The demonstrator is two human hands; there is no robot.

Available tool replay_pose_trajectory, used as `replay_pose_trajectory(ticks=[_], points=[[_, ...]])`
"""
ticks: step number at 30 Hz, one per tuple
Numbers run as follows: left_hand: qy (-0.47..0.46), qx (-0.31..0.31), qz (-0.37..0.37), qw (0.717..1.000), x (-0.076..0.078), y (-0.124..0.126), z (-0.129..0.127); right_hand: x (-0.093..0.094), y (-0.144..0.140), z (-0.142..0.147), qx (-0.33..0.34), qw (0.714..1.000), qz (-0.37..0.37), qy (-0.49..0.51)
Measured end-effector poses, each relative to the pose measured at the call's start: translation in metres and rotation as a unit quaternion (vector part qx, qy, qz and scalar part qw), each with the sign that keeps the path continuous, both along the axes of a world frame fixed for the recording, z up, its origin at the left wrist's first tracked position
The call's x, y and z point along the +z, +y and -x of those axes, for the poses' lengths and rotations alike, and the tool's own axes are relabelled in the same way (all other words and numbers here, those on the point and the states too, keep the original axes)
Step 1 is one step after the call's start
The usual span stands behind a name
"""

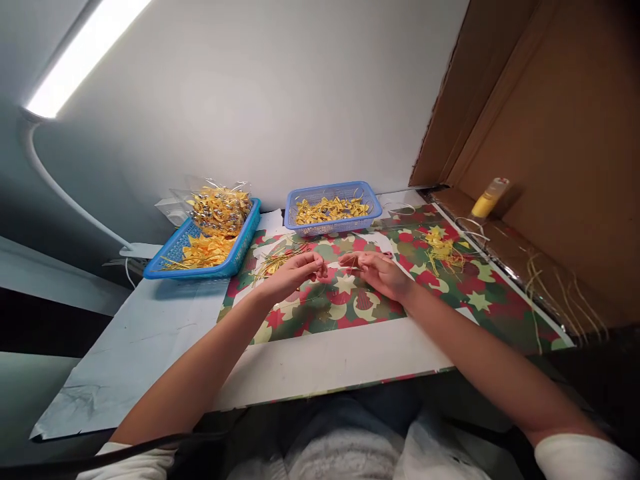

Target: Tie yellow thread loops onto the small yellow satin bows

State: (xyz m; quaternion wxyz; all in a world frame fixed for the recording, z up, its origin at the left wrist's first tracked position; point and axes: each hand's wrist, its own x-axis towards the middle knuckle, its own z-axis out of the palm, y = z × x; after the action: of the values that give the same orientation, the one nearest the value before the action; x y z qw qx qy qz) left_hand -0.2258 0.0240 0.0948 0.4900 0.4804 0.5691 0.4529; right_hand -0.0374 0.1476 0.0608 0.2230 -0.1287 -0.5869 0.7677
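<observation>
Head view: left hand (300, 270) and right hand (377, 272) are met fingertip to fingertip above the patterned paper (350, 303).
Grip: a thin gold string (345, 267) is pinched between them.
Axis: string lies left-right, both hands equally near.

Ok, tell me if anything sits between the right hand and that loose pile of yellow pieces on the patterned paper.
Nothing visible does. The right hand is beside the left hand over the patterned paper; the yellow pile lies to its right and slightly farther back, with only bare paper between them.
</observation>
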Motion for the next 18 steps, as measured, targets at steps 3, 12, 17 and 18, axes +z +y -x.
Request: replay_pose_trajectory(ticks=[3,12,17,18], points=[[0.011,-0.016,0.009,1.0,-0.001,-0.001,0.0,0.002,-0.001,-0.001,0.006,0.999,0.042,0.022],[0.098,-0.05,0.094,0.989,0.023,-0.035,0.041,0.0,0.002,-0.002,0.011,0.997,0.075,0.033],[0.208,-0.009,0.157,0.965,0.056,-0.083,0.081,-0.001,0.001,-0.003,0.022,0.997,0.072,0.028],[0.231,0.004,0.169,0.958,0.062,-0.094,0.089,-0.001,0.001,-0.003,0.025,0.997,0.072,0.028]])
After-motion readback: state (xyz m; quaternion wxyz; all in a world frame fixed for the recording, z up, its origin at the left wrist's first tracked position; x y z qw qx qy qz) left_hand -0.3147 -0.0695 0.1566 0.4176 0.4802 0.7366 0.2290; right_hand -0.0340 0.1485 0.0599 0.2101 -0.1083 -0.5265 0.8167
